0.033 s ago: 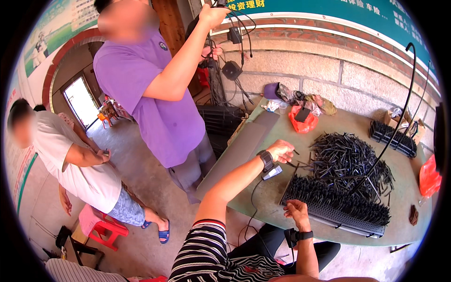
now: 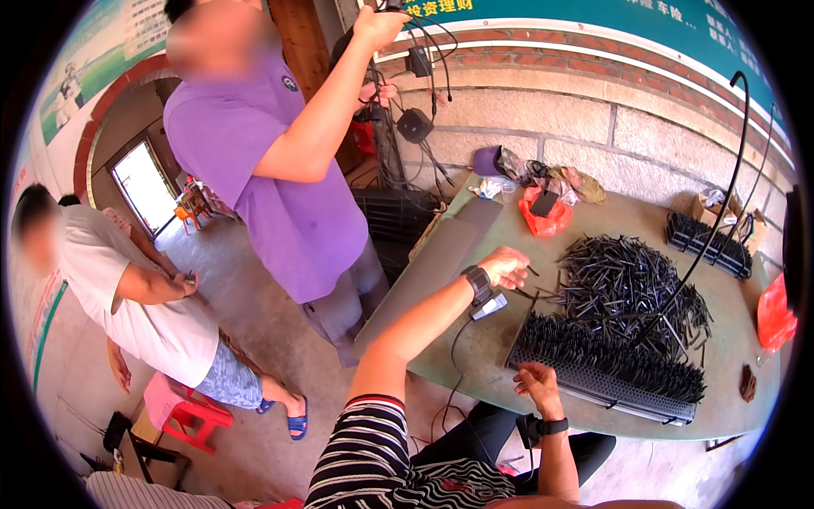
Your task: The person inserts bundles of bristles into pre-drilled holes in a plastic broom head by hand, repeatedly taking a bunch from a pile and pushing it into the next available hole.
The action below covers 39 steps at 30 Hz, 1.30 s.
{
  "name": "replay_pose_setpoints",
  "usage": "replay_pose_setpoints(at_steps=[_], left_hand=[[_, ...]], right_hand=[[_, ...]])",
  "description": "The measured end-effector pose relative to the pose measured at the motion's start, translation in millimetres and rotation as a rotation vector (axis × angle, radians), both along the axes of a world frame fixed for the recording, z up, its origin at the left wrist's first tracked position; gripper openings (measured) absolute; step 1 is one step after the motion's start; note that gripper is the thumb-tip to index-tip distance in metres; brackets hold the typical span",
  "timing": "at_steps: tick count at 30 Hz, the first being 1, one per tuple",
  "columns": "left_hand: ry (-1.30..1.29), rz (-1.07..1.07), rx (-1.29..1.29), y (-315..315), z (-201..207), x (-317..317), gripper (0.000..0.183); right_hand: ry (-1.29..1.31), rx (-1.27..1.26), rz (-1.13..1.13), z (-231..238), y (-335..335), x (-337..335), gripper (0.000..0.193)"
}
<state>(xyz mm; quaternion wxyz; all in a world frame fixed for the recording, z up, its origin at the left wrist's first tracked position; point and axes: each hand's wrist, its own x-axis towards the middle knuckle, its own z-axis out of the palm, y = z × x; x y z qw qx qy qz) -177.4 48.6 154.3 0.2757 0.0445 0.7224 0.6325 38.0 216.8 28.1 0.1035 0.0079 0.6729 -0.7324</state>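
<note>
Head view. Red bag (image 2: 539, 227): table's far edge. Rod (image 2: 746, 119): slanting up across the pile (image 2: 623, 284). Small rack (image 2: 709, 246): far right corner. Grey sheet (image 2: 441, 259): left edge. Table (image 2: 479, 360): dull green, by a stone wall (image 2: 543, 127). Room: person in purple (image 2: 297, 229), person in white (image 2: 165, 297), red stool (image 2: 199, 416). Rack (image 2: 610, 397) of black strips: near edge, pile behind. Left hand (image 2: 505, 266): half-curled, strip (image 2: 532, 271) at its fingertips; cannot tell whether gripped. Right hand (image 2: 538, 382): fingers bent, near the rack's left corner; cannot tell whether it holds anything.
</note>
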Motion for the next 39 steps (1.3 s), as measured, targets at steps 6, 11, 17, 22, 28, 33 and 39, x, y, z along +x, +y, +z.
replay_pose_setpoints(at_steps=[6, 11, 17, 22, 28, 33, 39], left_hand=[[0.162, -0.104, -0.009, -7, 64, -39, 0.030], [0.462, 0.042, -0.227, 0, 116, -78, 0.031], [0.531, -0.257, -0.467, 105, 40, -130, 0.046], [0.460, -0.372, -0.451, 148, -81, -181, 0.076], [0.525, -0.345, -0.733, 199, -121, -207, 0.111], [0.435, -0.357, -0.825, 235, -151, -231, 0.143], [0.384, -0.496, -0.967, 261, -165, -252, 0.149]], right_hand=[[-0.065, 0.213, -0.040, -22, 65, 48, 0.024], [-0.112, 0.302, -0.188, -43, 106, 84, 0.021], [-0.126, 0.366, -0.364, -75, 125, 105, 0.014], [-0.194, 0.320, -0.280, -81, 130, 99, 0.014], [-0.303, 0.174, -0.252, -69, 137, 93, 0.014], [-0.410, 0.062, -0.256, -68, 143, 90, 0.015], [-0.492, 0.032, -0.227, -66, 148, 86, 0.016]])
